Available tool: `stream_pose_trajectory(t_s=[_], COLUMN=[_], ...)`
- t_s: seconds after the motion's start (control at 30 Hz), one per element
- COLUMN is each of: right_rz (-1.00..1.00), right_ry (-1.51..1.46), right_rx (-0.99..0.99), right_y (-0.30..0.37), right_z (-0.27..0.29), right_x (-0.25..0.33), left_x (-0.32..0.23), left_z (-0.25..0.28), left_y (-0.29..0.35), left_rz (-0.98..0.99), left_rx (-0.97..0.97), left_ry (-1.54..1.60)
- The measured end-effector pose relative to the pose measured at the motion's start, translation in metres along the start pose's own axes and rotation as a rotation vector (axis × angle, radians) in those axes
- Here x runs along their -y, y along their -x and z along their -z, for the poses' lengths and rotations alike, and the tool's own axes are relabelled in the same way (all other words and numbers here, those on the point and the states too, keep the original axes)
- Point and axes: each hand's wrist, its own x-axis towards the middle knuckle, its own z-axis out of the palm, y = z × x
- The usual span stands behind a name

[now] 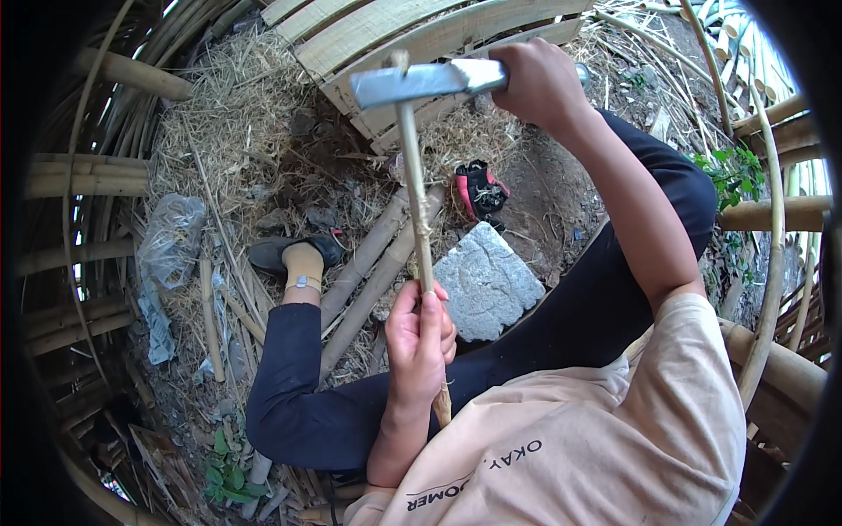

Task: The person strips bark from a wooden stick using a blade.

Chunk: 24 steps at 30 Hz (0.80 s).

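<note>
A slim, knotty wooden stick (414, 167) stands nearly upright in front of me. My left hand (417, 355) is closed round its lower part, thumb along the wood, and the lower end reaches my shirt. My right hand (544, 83) is closed on the right part of a broad, grey metal blade-like tool (412, 85), held level across the top of the stick. The stick's tip pokes up above the metal; whether it passes behind or through the tool I cannot tell. A bit of metal shows beyond my right fist.
A pale rough stone block (488, 280) lies between my legs, with a red and black glove-like item (481, 189) beyond it. Bamboo poles (364, 259), straw (228, 114) and a clear plastic bag (173, 238) cover the ground. A slatted wooden panel (386, 39) stands ahead; bamboo framing surrounds me.
</note>
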Motion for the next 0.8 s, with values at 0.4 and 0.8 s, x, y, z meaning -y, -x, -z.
stream_pose_trajectory(t_s=[0.4, 0.8], right_rz=[0.073, 0.029], right_ry=[-0.008, -0.067], right_rx=[0.020, 0.058], right_y=[0.002, 0.015], right_z=[0.001, 0.000], right_x=[0.003, -0.008], left_x=[0.002, 0.002], left_z=[0.013, 0.006], left_y=[-0.006, -0.003], left_rz=[0.050, 0.114], left_rx=[0.080, 0.121], left_ry=[0.118, 0.175])
